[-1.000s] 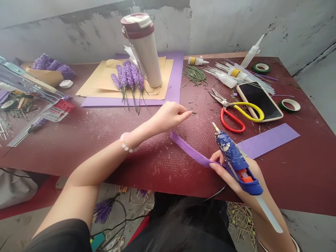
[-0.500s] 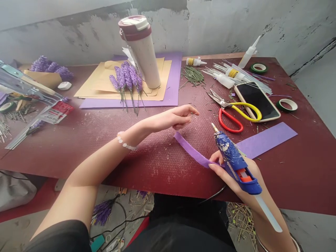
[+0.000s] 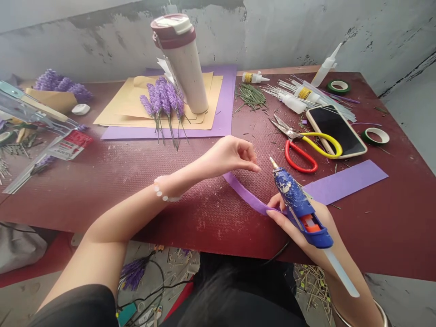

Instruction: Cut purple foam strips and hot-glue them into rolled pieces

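My right hand (image 3: 306,227) is closed around a blue hot glue gun (image 3: 291,193), whose metal nozzle points up and away from me. A clear glue stick (image 3: 342,272) sticks out of the gun's back. The thumb and a finger of that same hand pinch a narrow purple felt strip (image 3: 245,194). The strip's far end lies beneath my left hand (image 3: 236,156). That hand hovers with fingers curled and thumb tip close to the index finger, left of the nozzle. Whatever it may hold is too small to make out.
Scissors (image 3: 299,141) and a phone (image 3: 335,131) lie beyond the gun, near a wide purple strip (image 3: 347,181). A tumbler (image 3: 187,68) stands behind purple lavender sprigs (image 3: 163,100) on kraft paper (image 3: 116,106). Glue bottles (image 3: 252,78), green stem pieces (image 3: 251,95) and tape rolls (image 3: 375,136) sit farther back.
My left hand has turned, and its outstretched index finger has curled in toward the thumb, lower and nearer the nozzle. My right hand with the glue gun has shifted slightly left.
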The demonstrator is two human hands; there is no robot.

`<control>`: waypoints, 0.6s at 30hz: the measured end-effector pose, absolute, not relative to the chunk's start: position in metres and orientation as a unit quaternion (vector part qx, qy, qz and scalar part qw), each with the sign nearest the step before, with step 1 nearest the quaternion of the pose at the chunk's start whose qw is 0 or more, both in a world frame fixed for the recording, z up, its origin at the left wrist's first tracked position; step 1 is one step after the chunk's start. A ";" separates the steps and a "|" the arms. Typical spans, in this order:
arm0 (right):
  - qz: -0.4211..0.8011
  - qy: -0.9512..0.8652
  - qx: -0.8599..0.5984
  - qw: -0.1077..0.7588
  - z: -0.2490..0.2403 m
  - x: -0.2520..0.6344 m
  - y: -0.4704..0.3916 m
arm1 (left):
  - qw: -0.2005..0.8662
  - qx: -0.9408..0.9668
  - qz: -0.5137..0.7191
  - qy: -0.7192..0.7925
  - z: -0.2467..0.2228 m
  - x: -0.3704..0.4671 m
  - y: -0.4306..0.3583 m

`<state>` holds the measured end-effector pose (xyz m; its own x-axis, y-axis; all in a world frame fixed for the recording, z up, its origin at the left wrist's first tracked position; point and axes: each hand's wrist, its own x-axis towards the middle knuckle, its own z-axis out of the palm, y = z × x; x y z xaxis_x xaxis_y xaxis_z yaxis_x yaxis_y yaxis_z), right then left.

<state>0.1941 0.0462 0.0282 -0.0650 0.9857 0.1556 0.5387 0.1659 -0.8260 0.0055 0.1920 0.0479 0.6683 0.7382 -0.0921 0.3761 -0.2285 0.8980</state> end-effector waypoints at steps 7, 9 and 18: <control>0.281 -0.674 -0.563 0.387 0.027 0.188 0.047 | 0.290 0.890 0.180 0.302 0.033 0.015 0.177; 0.284 -0.671 -0.567 0.383 0.027 0.188 0.047 | 0.288 0.890 0.194 0.294 0.029 0.014 0.179; 0.278 -0.667 -0.577 0.381 0.026 0.190 0.046 | 0.463 0.779 0.278 0.319 0.028 0.008 0.184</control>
